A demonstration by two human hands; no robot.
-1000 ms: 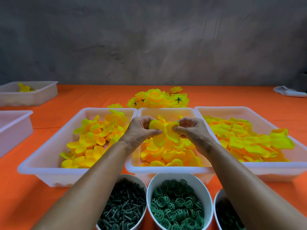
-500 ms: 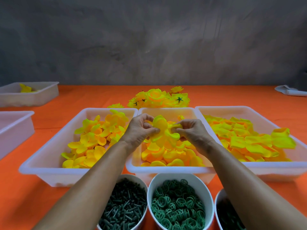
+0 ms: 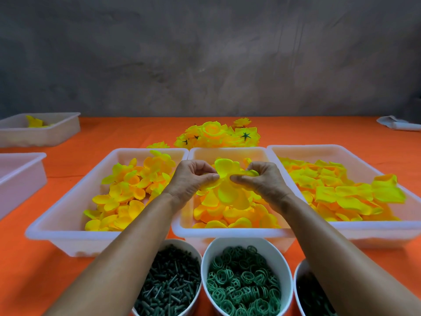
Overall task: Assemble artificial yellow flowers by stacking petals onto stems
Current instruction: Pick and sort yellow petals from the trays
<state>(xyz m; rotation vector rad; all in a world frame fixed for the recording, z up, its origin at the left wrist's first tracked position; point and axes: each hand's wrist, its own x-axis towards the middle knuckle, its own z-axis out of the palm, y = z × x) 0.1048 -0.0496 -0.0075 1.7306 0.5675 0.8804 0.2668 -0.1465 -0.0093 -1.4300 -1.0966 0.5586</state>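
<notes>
Orange table (image 3: 68, 265) carries 3 white trays (image 3: 68, 224) of yellow petals across mid-frame, w/ 3 white bowls (image 3: 246, 245) of green parts at bottom edge. Finished-flower pile (image 3: 216, 135) sits behind center tray; 2 more trays (image 3: 57, 131) at left, folded white cloth (image 3: 398, 125) upper right.

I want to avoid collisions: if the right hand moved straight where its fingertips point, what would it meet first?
Probably the left hand: the right hand points leftward across the petal piece both pinch; depth is unclear.
</notes>
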